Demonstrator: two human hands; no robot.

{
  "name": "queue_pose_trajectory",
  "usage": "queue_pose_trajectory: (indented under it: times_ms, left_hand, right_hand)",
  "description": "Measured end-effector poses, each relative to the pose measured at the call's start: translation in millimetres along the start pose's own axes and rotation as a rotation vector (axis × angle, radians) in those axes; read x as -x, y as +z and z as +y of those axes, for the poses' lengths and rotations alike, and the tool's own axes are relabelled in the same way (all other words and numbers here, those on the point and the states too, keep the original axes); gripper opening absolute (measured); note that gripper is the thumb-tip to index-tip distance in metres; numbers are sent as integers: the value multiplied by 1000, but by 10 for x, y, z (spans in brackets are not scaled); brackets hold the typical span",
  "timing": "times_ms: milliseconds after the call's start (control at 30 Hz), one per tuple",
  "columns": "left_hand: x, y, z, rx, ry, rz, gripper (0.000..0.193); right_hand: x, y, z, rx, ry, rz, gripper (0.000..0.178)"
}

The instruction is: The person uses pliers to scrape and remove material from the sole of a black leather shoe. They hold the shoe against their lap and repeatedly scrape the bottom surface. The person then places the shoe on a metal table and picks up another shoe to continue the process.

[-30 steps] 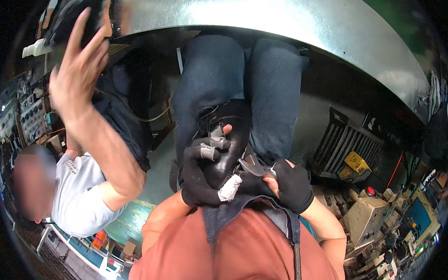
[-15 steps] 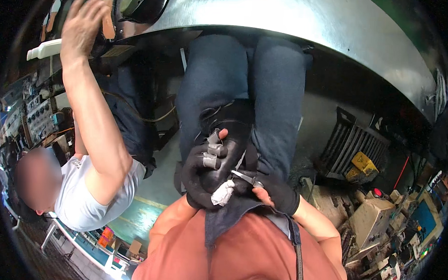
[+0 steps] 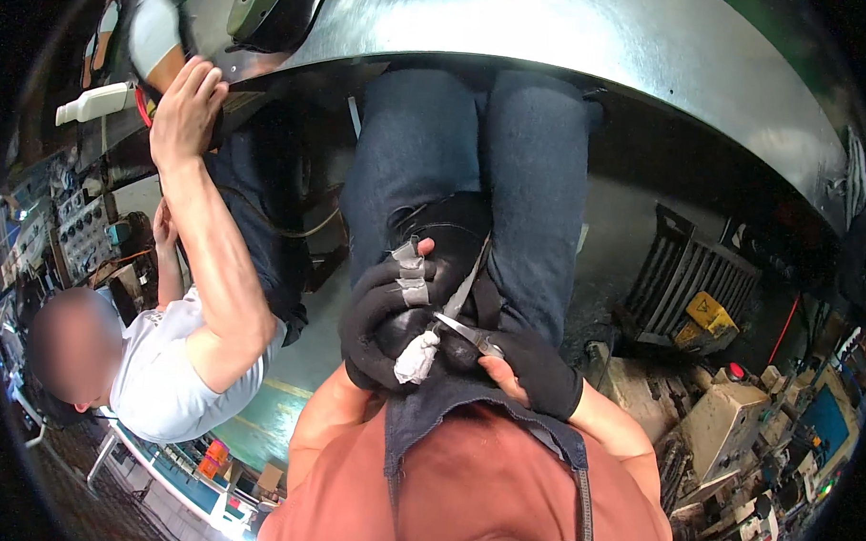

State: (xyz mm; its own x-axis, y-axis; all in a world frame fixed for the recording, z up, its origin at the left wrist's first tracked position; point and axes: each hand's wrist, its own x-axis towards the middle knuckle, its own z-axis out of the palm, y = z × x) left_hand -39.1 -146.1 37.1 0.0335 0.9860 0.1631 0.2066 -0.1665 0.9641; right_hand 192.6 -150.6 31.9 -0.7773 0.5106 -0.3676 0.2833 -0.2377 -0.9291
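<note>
Right hand (image 3: 536, 368): fingers curling closed, gripping bladed tool (image 3: 463, 332).
Left hand (image 3: 379, 312): taped fingers bending around, holding black glossy piece (image 3: 450, 262).
Piece: lying in lap, against thighs (image 3: 532, 169).
Co-worker's hand (image 3: 186, 114): touching pale-lined shoe (image 3: 157, 37) beside metal bench (image 3: 518, 25).

bench (image 3: 565, 37): metal, bright glare | floor (image 3: 273, 413): green, yellow line (image 3: 288, 388), left | rack (image 3: 692, 278): slatted, dark, right | machine (image 3: 723, 428): red button (image 3: 737, 372), lower right
</note>
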Motion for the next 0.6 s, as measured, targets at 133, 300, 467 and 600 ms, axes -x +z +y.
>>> queue_pose_trajectory:
  times_ms: [133, 300, 467, 600]
  left_hand:
    - [-17, 31, -31, 82, 25, 54, 37]
    - [26, 134, -140, 204, 40, 164, 38]
    - [-168, -27, -58, -77, 138, -21, 34]
    - [-199, -66, -93, -152, 146, -42, 32]
  right_hand:
    - [13, 14, -4, 1, 12, 85, 29]
    - [-2, -65, 50, 252, -57, 205, 27]
    - [-65, -162, 75, 324, -99, 230, 29]
    - [-122, -322, 11, 373, -128, 207, 28]
